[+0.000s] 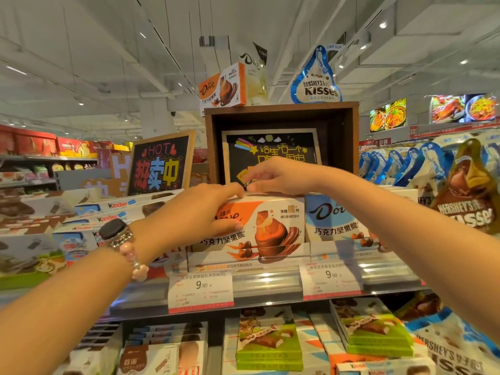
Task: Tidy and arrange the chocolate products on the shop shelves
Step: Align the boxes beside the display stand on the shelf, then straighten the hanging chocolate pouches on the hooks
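The orange-and-white cardboard Dove chocolate box [259, 226] stands upright at the front of the shop shelf [270, 282], directly under both hands. The left hand [200, 212] rests on its top left corner, fingers [230, 190] laid nearly straight along the top edge and thumb pressed on the printed face. The right hand [273, 175] hovers just above the top rear edge, fingers curled narrow; whether they pinch anything I cannot tell. The box looks light and stiff, with a glossy, probably slippery face and crushable corners; gripping the two short ends seems safest. Just right of the fingers stands a blue-and-white Dove box [335, 220].
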Available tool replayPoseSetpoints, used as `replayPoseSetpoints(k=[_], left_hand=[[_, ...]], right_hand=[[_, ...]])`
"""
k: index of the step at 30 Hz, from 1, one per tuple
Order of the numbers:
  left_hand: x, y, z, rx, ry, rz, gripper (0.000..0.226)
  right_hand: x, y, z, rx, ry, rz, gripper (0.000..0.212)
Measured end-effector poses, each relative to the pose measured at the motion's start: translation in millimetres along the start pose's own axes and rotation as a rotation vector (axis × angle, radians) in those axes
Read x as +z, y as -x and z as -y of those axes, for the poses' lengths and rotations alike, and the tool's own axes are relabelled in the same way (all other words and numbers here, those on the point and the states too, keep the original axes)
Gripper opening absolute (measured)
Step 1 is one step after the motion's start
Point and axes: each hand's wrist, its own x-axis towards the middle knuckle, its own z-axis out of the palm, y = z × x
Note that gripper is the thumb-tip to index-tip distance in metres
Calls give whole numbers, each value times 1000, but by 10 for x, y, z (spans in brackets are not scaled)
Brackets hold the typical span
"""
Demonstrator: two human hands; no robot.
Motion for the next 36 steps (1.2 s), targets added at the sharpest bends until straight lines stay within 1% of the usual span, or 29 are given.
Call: replayPoseSetpoints(k=[2, 4, 6, 7, 9, 12, 15, 17, 19, 21, 23, 24, 26, 28, 30, 32, 34, 36], left_hand=[[7, 1, 10, -22, 36, -6, 55], [11, -7, 19, -44, 46, -13, 65], [4, -23, 7, -30, 46, -6, 60], [-5, -32, -3, -23, 49, 1, 56], [-28, -62, -15, -37, 61, 12, 56], [-60, -139, -15, -77, 51, 24, 61], [-85, -214, -16, -82, 35, 53, 57], [-89, -230, -15, -80, 28, 68, 54], [-79, -233, 3, -76, 38, 87, 49], [-66, -236, 20, -73, 56, 110, 46], [-77, -237, 22, -79, 67, 119, 47], [-83, -247, 15, -81, 67, 105, 52], [-104, -279, -37, -72, 91, 31, 60], [-155, -331, -169, -52, 173, -64, 56], [-206, -405, -380, -16, 286, -118, 49], [-213, -505, -627, 13, 393, -152, 45], [-168, -631, -892, 38, 474, -194, 31], [-96, -763, -1164, 62, 545, -257, 20]], right_hand=[[-71, 120, -93, 45, -133, -7, 36], [-138, 266, -190, 67, -142, -19, 44], [-171, 403, -259, 99, -116, 21, 58], [-166, 450, -280, 110, -125, 46, 60], [-137, 497, -295, 111, -118, 51, 59], [-108, 506, -292, 104, -49, 17, 55], [-102, 520, -254, 93, -8, 14, 43], [-105, 528, -211, 98, 33, 17, 40], [-102, 528, -164, 113, 93, 20, 40], [-89, 547, -129, 132, 144, 9, 46], [-58, 620, -110, 152, 139, -57, 56], [-42, 684, -98, 158, 92, -120, 60], [-34, 852, -83, 151, -45, -280, 59], [-73, 1040, -100, 130, -103, -425, 50], [-145, 1230, -154, 116, -120, -534, 36], [-229, 1417, -231, 111, -124, -612, 25], [-319, 1616, -332, 107, -103, -672, 16], [-411, 1837, -455, 82, -19, -747, 14]])
